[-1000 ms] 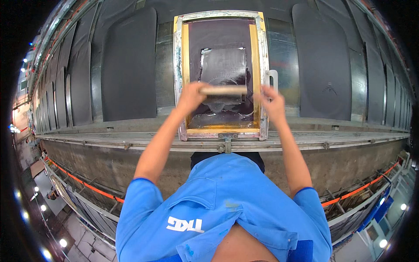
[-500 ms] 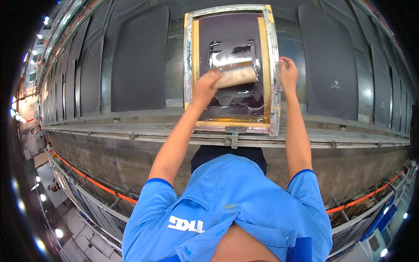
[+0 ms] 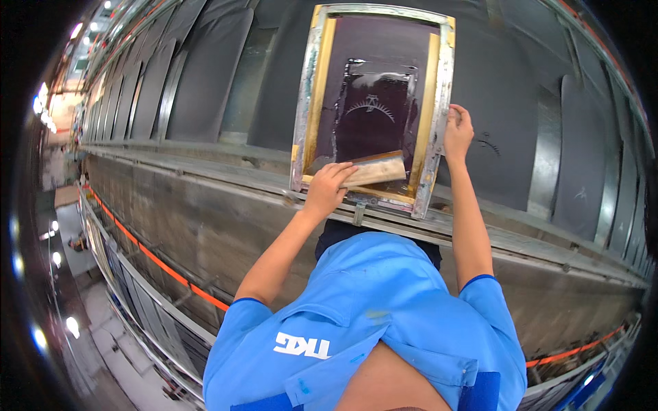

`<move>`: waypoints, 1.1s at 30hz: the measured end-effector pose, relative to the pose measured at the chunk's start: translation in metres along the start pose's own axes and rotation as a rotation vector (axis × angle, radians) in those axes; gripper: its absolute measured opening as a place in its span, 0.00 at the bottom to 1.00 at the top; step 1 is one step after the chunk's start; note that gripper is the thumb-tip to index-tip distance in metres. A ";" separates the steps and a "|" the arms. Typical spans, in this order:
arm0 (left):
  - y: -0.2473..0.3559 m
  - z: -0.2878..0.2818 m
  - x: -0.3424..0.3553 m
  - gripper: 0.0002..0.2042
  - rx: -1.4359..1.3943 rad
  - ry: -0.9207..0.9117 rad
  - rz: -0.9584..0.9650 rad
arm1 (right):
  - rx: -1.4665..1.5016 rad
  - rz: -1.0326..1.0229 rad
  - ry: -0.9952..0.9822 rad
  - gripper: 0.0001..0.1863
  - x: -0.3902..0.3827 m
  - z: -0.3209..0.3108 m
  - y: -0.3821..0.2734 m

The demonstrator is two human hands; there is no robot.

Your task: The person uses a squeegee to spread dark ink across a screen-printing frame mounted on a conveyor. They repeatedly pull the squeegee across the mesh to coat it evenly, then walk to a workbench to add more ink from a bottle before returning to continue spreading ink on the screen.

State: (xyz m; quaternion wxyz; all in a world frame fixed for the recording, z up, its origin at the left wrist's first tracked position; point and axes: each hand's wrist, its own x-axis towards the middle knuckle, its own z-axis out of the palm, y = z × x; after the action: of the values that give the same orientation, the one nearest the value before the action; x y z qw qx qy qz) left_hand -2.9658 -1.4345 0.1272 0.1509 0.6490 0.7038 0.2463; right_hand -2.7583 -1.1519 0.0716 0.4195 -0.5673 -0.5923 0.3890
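A screen frame (image 3: pixel 447 75) with yellow tape along its inner edges holds dark purple mesh (image 3: pixel 370 41), where a pale crest-like pattern (image 3: pixel 371 106) shows amid wet, glossy ink. My left hand (image 3: pixel 327 188) grips a wide wooden squeegee (image 3: pixel 380 166), which lies across the lower part of the mesh near the frame's near end. My right hand (image 3: pixel 458 133) is closed on the frame's right side, fingers bent over its outer edge.
Dark flat panels (image 3: pixel 205 75) lie in rows along a long metal bed to both sides, some bearing pale or dark marks. A metal rail (image 3: pixel 384 226) runs along the near edge. An orange strip (image 3: pixel 157 260) follows a walkway railing behind my body.
My left hand has drawn the squeegee toward me, exposing the pattern on the mesh. My right hand has moved from beside the squeegee onto the frame's right edge. The view has turned slightly.
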 end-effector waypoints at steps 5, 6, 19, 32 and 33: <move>-0.015 -0.003 0.036 0.17 -0.132 -0.064 -0.163 | -0.043 0.023 -0.004 0.12 0.003 0.000 0.013; -0.019 -0.009 0.045 0.17 -0.164 -0.166 -0.201 | -0.044 0.037 -0.014 0.12 0.000 -0.001 0.014; -0.116 -0.021 0.217 0.25 -0.591 -1.214 -0.457 | -0.389 0.190 -0.223 0.16 0.013 -0.014 -0.005; -0.089 0.002 0.228 0.20 0.054 0.015 0.030 | -0.635 -0.542 -0.615 0.25 0.036 0.065 -0.039; -0.087 0.006 0.202 0.20 0.043 0.041 0.060 | -0.571 -0.544 -0.576 0.25 0.008 0.057 -0.037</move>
State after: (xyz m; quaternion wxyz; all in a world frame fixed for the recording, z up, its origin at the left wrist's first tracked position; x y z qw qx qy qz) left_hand -3.0587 -1.2371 0.0964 0.1150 0.6678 0.6920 0.2488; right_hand -2.8247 -1.1447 0.0870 0.1527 -0.3539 -0.8940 0.2283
